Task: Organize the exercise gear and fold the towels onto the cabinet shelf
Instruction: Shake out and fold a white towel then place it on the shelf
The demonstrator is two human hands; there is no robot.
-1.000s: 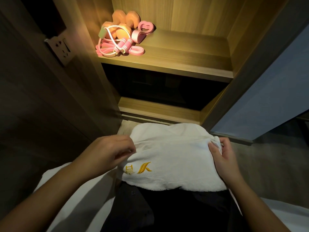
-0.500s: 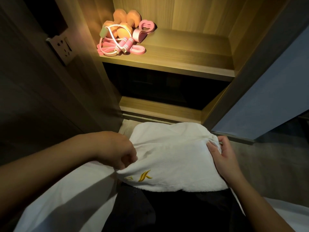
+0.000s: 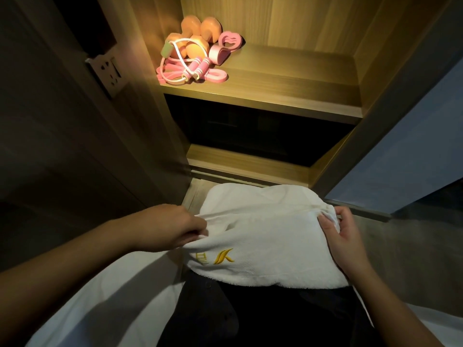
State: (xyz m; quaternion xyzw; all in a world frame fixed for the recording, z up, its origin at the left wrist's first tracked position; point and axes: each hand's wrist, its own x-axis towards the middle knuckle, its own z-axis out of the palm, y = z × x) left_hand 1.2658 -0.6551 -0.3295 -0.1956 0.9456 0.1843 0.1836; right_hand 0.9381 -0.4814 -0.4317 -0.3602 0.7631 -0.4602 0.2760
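Note:
A white towel [image 3: 265,234] with a gold embroidered logo lies folded across my lap, below the cabinet. My left hand [image 3: 172,230] pinches its left edge. At the towel's upper right corner, my right hand [image 3: 340,236] grips bunched cloth. On the lit wooden cabinet shelf [image 3: 288,88] above, at its left end, lie orange dumbbells [image 3: 198,33], a pink jump rope [image 3: 185,71], a pink resistance band [image 3: 213,77] and a pink hand gripper [image 3: 229,42].
A wall socket [image 3: 107,72] sits on the dark panel left of the cabinet. Below the shelf is a dark compartment [image 3: 250,131] with a wooden ledge [image 3: 245,161]. A pale blue door panel [image 3: 400,161] stands at the right. White cloth [image 3: 107,304] covers my knees.
My left hand has moved along the towel's left edge and now pinches it, pulling it taut. My right hand keeps its grip on the right corner.

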